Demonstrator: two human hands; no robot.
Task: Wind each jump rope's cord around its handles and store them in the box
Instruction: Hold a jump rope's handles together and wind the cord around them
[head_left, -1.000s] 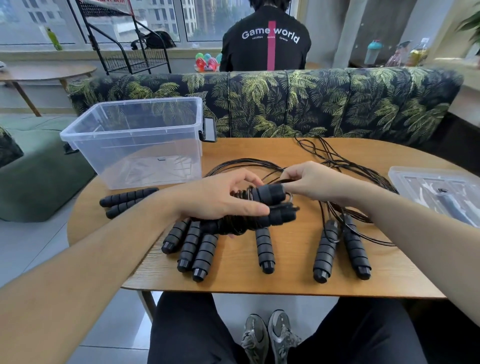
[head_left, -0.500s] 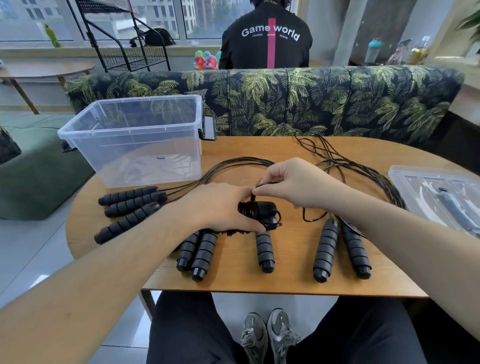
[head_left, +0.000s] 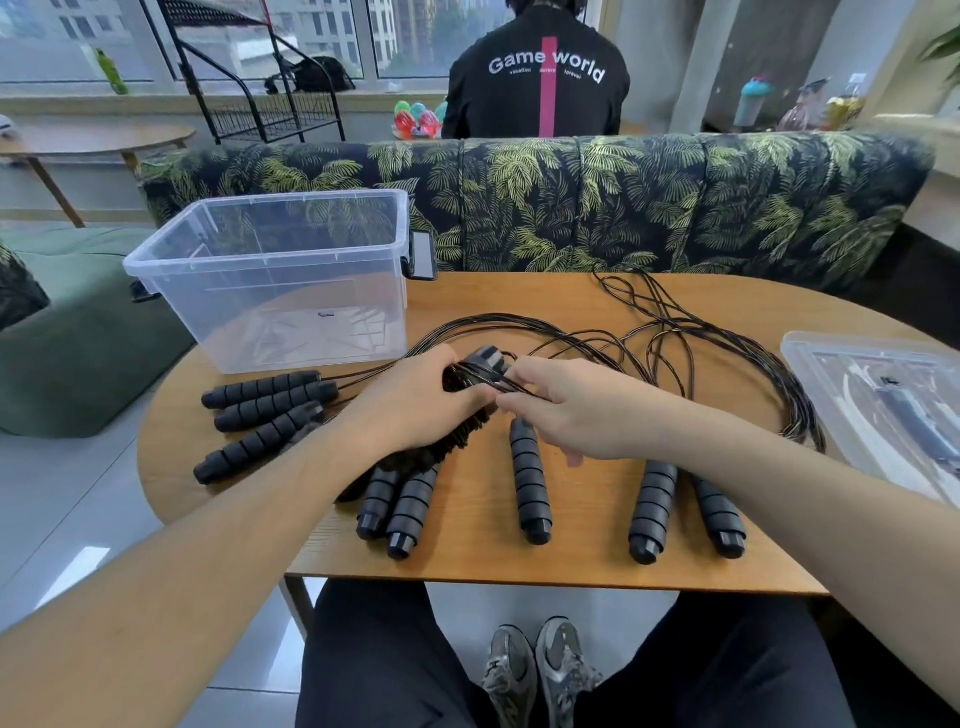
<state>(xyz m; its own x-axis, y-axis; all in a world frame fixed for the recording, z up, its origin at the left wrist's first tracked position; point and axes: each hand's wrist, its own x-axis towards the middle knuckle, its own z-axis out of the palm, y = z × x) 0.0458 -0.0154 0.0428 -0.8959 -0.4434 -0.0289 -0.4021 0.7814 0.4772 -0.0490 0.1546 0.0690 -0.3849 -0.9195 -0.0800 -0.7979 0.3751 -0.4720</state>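
Hands meet mid-table: your left hand (head_left: 415, 410) grips the wound handles (head_left: 480, 366), your right hand (head_left: 563, 410) pinches the black cord (head_left: 506, 387) against them (clear box (head_left: 270, 283) beside, upper left).

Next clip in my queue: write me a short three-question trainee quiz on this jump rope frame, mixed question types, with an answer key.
1. True or false: the clear box already holds a wound jump rope.
2. Multiple choice: what does the left hand grip? A) the box lid B) a pair of handles with cord wound round them C) a single loose handle
3. Short answer: what is the right hand pinching?

Key:
1. False; nothing shows inside the box.
2. B; the wound bundle is held just above the table.
3. The black cord, right beside the bundle.
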